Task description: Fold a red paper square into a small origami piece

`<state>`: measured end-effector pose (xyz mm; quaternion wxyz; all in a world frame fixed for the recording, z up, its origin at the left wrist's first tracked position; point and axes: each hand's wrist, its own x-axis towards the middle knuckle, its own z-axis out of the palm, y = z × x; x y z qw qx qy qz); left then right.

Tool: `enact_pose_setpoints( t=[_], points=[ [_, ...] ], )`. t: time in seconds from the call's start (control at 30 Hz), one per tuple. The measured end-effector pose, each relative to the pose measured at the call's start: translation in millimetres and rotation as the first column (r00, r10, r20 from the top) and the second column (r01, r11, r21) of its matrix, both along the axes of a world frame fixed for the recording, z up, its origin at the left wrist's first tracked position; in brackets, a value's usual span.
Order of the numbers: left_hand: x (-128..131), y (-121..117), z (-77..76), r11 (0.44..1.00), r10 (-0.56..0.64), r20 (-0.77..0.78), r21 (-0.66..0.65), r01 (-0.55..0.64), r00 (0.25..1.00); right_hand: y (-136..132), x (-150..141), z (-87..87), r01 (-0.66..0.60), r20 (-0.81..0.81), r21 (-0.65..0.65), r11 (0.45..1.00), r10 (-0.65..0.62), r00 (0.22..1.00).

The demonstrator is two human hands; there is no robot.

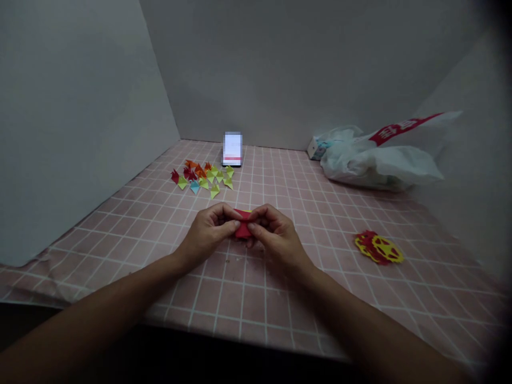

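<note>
A small piece of red paper [242, 230] is held between both hands near the middle of the table. My left hand [212, 226] pinches its left side between thumb and fingers. On the right side, my right hand [276, 229] grips it the same way, thumb toward me. A sliver of yellow shows at the paper's far edge; whether it belongs to the same piece I cannot tell. The fingers cover much of the paper. Beyond my left hand lies a group of small folded paper pieces [200, 172] in red, orange, yellow-green and blue.
A lit phone [232, 149] stands upright near the back wall. At the back right are a white plastic bag [372, 162] and a small box [314, 148]. Red and yellow cut-out rings [380, 248] lie to the right on the pink checked tablecloth [168, 288]. Walls rise behind and at the sides.
</note>
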<state>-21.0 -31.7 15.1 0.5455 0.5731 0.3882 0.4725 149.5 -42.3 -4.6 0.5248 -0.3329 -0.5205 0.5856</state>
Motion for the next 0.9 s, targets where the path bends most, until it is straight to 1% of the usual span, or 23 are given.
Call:
enact_pose_setpoints(
  t=[0.17, 0.3, 0.4, 0.5, 0.6, 0.77, 0.9],
  points=[
    [-1, 1, -1.8, 1.000, 0.003, -0.007, -0.004, -0.003, 1.000, -1, 0, 0.7, -0.011, -0.019, -0.017, 1.000, 0.010, 1.000],
    [-3, 2, -6.3, 1.000, -0.009, 0.019, -0.019, 0.010, 1.000, -1, -2, 0.8, -0.020, -0.067, -0.016, 1.000, 0.018, 0.998],
    [-4, 3, -9.1, 0.998, -0.012, 0.051, -0.053, 0.015, 0.999, -2, -2, 0.8, -0.034, -0.090, -0.016, 0.999, 0.033, 0.995],
    [-4, 3, -10.3, 0.997, -0.015, 0.071, -0.079, 0.021, 0.997, -2, -1, 0.9, -0.034, -0.069, -0.016, 0.999, 0.033, 0.997],
    [-4, 3, -9.3, 0.997, -0.019, 0.060, -0.077, 0.023, 0.998, -1, 0, 1.8, -0.020, -0.040, -0.013, 1.000, 0.019, 0.999],
    [-4, 3, -4.9, 0.997, -0.055, -0.011, -0.046, 0.054, 0.998, -1, 1, 4.6, -0.010, 0.014, 0.009, 1.000, 0.010, 1.000],
    [-3, 4, -2.5, 0.999, -0.037, -0.063, -0.033, 0.035, 0.997, -1, 2, 5.5, -0.016, 0.076, 0.048, 0.999, 0.012, 0.997]
  ],
)
